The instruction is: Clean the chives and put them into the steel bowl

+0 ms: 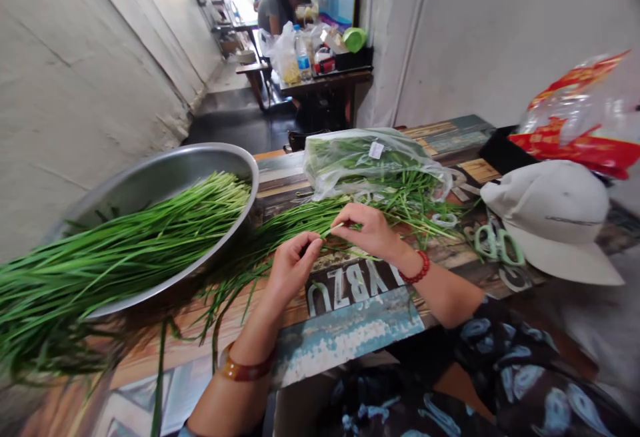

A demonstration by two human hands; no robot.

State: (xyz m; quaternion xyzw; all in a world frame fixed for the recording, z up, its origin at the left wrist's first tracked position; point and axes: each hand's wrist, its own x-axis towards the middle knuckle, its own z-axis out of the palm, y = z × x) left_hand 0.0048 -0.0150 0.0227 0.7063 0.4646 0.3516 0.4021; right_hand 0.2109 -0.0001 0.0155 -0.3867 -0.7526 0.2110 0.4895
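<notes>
My left hand [296, 262] and my right hand [367, 229] are close together over the table, both with fingers pinched. Between them runs a thin garlic chive [327, 231]; its pale end is at my right fingertips. Behind and below the hands lies a loose pile of garlic chives [300, 218] spread across the tabletop. To the left, a large metal basin [254, 187] holds a thick bunch of garlic chives [165, 240], their green tips hanging over its near left rim. Past my right hand rests a clear plastic bag [345, 150] with more chives inside.
Green-handled scissors [499, 245] lie right of the pile, beside a light cap [555, 214]. A red and clear plastic package [575, 124] is behind the cap. Farther back, another table [330, 80] carries a water bottle [303, 57] and bags. Two people sit beyond it.
</notes>
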